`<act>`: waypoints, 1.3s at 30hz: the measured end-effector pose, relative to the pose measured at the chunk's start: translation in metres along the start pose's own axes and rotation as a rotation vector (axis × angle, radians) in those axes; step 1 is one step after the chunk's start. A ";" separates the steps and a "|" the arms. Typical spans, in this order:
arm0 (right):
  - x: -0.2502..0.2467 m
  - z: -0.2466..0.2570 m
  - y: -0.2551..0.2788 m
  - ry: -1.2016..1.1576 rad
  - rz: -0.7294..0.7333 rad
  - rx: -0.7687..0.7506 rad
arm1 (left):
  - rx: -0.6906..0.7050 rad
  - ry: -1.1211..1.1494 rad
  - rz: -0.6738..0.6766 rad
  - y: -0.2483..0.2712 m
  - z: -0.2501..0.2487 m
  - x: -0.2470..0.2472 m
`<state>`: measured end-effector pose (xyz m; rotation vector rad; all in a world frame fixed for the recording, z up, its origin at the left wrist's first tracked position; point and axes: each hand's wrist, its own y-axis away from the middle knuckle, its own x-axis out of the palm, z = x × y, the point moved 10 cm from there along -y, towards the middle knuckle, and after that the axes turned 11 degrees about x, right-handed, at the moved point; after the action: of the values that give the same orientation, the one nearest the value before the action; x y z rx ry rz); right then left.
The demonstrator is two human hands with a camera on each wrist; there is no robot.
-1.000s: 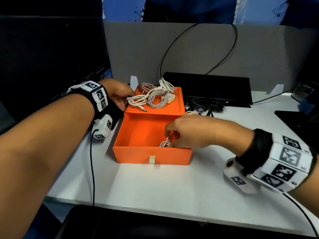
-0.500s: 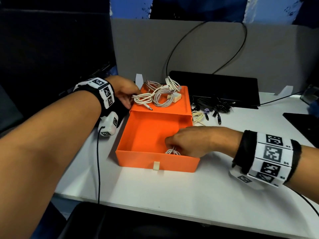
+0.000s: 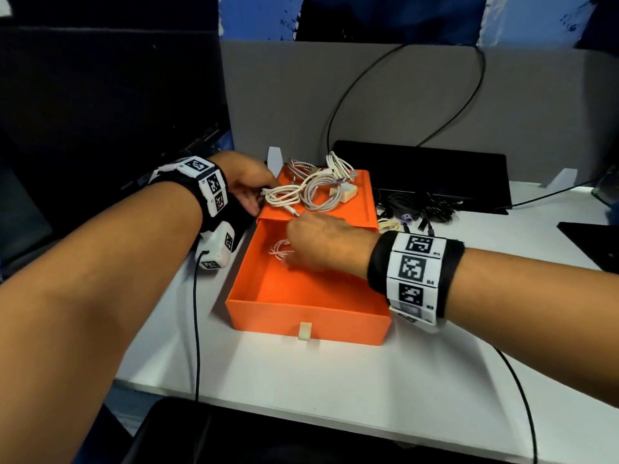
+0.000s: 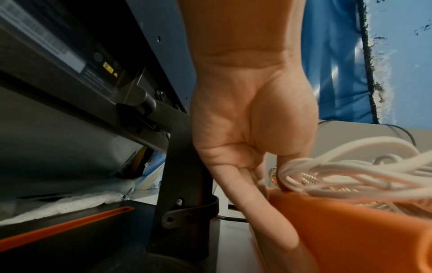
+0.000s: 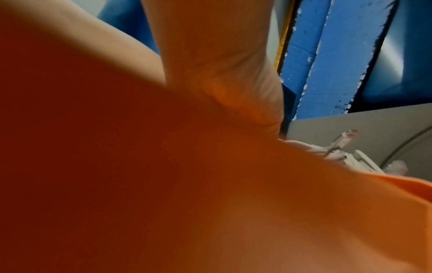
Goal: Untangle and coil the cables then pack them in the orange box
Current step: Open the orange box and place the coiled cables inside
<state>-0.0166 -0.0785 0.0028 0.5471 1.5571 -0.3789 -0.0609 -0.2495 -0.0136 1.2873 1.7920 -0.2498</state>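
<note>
Inside the orange box (image 3: 301, 296), right hand (image 3: 321, 242) rests over 1 pink coiled cable (image 3: 280, 252); grip hidden, cannot tell. Left hand (image 3: 248, 189), fingers straight, steadies the box's lid (image 3: 361, 209). White cables (image 3: 311, 192) on that lid, black ones (image 3: 418, 209) right of the box, remain unpacked.

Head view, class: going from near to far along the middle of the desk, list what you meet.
White pull tab → orange box front wall → pink coiled cable → white cables on the sleeve → grey partition.
</note>
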 end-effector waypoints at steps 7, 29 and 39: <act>0.023 0.014 0.008 0.071 0.086 -0.086 | 0.006 -0.018 0.006 -0.001 -0.002 0.000; -0.052 0.002 -0.035 0.106 -0.243 -0.117 | -0.018 0.018 0.009 0.005 0.004 -0.003; -0.080 -0.009 0.041 -0.286 -0.396 -0.295 | 0.009 0.030 0.023 0.007 0.001 -0.004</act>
<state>-0.0013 -0.0483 0.0864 -0.0490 1.4047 -0.4929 -0.0537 -0.2497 -0.0087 1.3233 1.8022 -0.2266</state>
